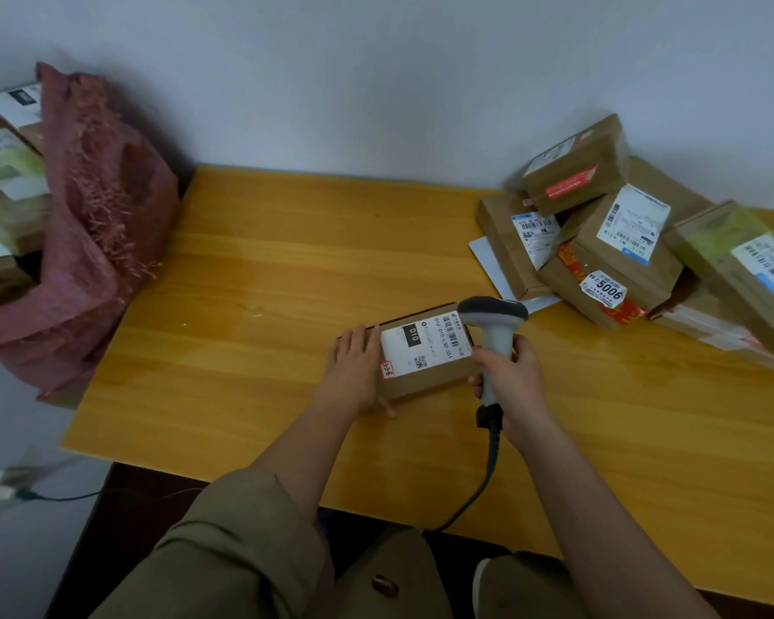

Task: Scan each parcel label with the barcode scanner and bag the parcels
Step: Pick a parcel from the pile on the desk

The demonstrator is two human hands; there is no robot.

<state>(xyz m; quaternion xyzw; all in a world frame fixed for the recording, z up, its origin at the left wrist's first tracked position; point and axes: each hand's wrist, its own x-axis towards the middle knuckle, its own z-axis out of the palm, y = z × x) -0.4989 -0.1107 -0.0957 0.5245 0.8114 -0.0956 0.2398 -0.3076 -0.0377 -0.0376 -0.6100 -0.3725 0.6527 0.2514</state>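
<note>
Yellow wood-grain table (251,279) against a pale wall — at its centre a parcel (425,350), left hand (354,364) flat on it, right hand (510,377) clenched round the barcode scanner (492,323). Parcel pile (622,243) at two o'clock — reddish sack (95,225) at ten.

A plain pale grey-white wall (376,73) is running behind everything, evenly and softly lit. A yellow wood-grain desk (287,270) is standing against it, its glossy top catching a faint sheen. Pale floor (14,565) is showing at the lower left, with dark floor (90,551) lying under the desk's near edge.
</note>
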